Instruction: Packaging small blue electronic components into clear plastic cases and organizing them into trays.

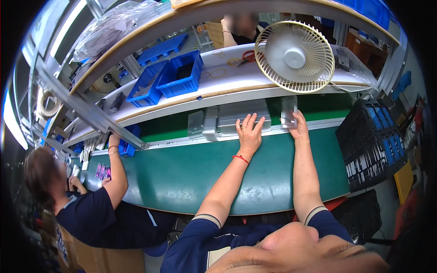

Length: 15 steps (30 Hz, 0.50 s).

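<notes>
Both bare forearms reach from the near edge toward the far side, stretched almost straight and running roughly side by side. The left hand (249,133) lies palm down, its back turned up, with the fingers (248,120) extended, slightly spread and pointing away. A thin red band circles the left wrist. The right hand (299,127) sits a little farther right and about as far out, turned partly on its side, its fingers curled in a grasp. Short dark sleeves with pale cuffs cover both upper arms.
</notes>
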Each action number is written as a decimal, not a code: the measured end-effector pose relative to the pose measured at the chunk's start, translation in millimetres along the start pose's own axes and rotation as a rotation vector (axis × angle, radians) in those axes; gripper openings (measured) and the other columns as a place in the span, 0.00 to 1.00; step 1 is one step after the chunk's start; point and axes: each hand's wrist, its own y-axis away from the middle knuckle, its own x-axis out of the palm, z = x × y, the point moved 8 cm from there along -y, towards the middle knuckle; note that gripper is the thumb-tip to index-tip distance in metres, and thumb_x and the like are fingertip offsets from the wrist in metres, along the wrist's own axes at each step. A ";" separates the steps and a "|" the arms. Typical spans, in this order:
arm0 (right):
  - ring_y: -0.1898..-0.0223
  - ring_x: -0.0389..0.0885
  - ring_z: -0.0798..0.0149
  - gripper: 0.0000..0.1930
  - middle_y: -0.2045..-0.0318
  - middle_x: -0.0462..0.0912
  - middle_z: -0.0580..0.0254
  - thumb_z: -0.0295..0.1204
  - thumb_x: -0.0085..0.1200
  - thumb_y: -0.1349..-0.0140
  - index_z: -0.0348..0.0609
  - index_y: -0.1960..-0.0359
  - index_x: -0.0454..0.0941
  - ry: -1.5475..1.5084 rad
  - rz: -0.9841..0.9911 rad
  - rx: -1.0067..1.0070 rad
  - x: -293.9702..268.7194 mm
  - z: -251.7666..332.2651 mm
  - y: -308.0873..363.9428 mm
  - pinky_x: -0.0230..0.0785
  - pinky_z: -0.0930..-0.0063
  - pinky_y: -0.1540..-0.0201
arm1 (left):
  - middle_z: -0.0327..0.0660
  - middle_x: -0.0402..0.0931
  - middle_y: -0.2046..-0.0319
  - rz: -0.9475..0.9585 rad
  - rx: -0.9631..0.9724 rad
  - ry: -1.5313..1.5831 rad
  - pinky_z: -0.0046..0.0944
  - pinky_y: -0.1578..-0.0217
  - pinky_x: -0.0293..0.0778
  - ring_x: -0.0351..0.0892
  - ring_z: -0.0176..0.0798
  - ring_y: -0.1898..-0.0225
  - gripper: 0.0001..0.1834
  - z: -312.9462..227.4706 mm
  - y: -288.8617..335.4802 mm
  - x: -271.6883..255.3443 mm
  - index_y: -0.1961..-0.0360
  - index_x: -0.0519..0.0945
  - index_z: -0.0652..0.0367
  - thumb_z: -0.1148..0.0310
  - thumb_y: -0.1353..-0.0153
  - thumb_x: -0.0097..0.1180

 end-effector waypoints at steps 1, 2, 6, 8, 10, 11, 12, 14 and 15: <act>0.61 0.79 0.57 0.15 0.61 0.79 0.59 0.30 0.54 0.45 0.41 0.55 0.72 0.005 0.006 -0.034 -3.2 2.7 2.3 0.76 0.57 0.59 | 0.41 0.72 0.47 0.003 -0.017 -0.014 0.57 0.41 0.51 0.66 0.44 0.43 0.21 -2.3 -0.8 3.3 0.50 0.79 0.42 0.70 0.47 0.58; 0.61 0.79 0.57 0.15 0.61 0.79 0.59 0.30 0.54 0.45 0.41 0.55 0.72 0.009 0.022 -0.029 -1.8 5.1 6.3 0.76 0.57 0.59 | 0.41 0.72 0.47 -0.011 -0.024 -0.023 0.57 0.41 0.51 0.66 0.44 0.43 0.21 -3.3 -2.3 5.3 0.50 0.79 0.42 0.70 0.47 0.58; 0.58 0.79 0.54 0.18 0.56 0.78 0.56 0.37 0.54 0.42 0.44 0.52 0.71 -0.112 0.009 0.081 -3.1 3.2 23.8 0.75 0.51 0.55 | 0.42 0.71 0.46 0.003 -0.012 -0.055 0.56 0.41 0.52 0.65 0.46 0.41 0.22 -8.8 -2.0 -2.1 0.49 0.77 0.46 0.70 0.47 0.58; 0.55 0.79 0.51 0.22 0.50 0.76 0.52 0.42 0.52 0.40 0.46 0.47 0.70 -0.131 0.057 0.255 4.2 -10.9 35.6 0.76 0.53 0.58 | 0.43 0.70 0.46 -0.019 -0.022 -0.028 0.55 0.41 0.52 0.64 0.46 0.40 0.22 -12.4 3.6 -22.7 0.48 0.77 0.48 0.70 0.47 0.57; 0.53 0.79 0.49 0.25 0.48 0.75 0.50 0.46 0.51 0.38 0.46 0.44 0.68 -0.086 0.093 0.354 13.1 -16.3 51.0 0.78 0.55 0.61 | 0.43 0.75 0.52 -0.092 -0.027 0.099 0.47 0.48 0.63 0.72 0.48 0.50 0.19 -22.6 16.8 -48.6 0.52 0.78 0.54 0.71 0.47 0.59; 0.55 0.79 0.48 0.26 0.50 0.76 0.50 0.48 0.50 0.38 0.44 0.44 0.68 -0.036 0.093 0.366 18.6 -19.3 59.0 0.78 0.58 0.63 | 0.43 0.75 0.52 -0.105 -0.044 0.097 0.47 0.48 0.63 0.72 0.48 0.50 0.19 -22.6 30.2 -54.5 0.52 0.78 0.54 0.71 0.47 0.59; 0.58 0.80 0.52 0.26 0.53 0.77 0.53 0.45 0.50 0.37 0.43 0.43 0.67 0.006 0.134 0.387 24.5 -26.0 63.4 0.78 0.62 0.64 | 0.43 0.77 0.57 0.059 -0.230 0.323 0.42 0.53 0.67 0.75 0.45 0.55 0.15 -9.0 47.6 -42.0 0.54 0.78 0.56 0.70 0.44 0.58; 0.60 0.80 0.60 0.23 0.56 0.78 0.56 0.38 0.55 0.40 0.40 0.45 0.69 0.422 0.091 0.248 38.6 -21.6 76.4 0.76 0.69 0.64 | 0.42 0.79 0.61 0.227 -0.417 0.546 0.38 0.59 0.71 0.77 0.42 0.60 0.12 -4.4 73.5 -27.5 0.57 0.79 0.57 0.69 0.42 0.57; 0.60 0.80 0.63 0.22 0.57 0.78 0.58 0.34 0.58 0.42 0.39 0.47 0.71 0.620 0.120 0.065 45.6 -22.1 80.1 0.75 0.72 0.63 | 0.40 0.79 0.64 0.257 -0.656 0.906 0.34 0.63 0.71 0.77 0.37 0.64 0.10 -1.8 82.7 -16.1 0.58 0.78 0.59 0.68 0.39 0.55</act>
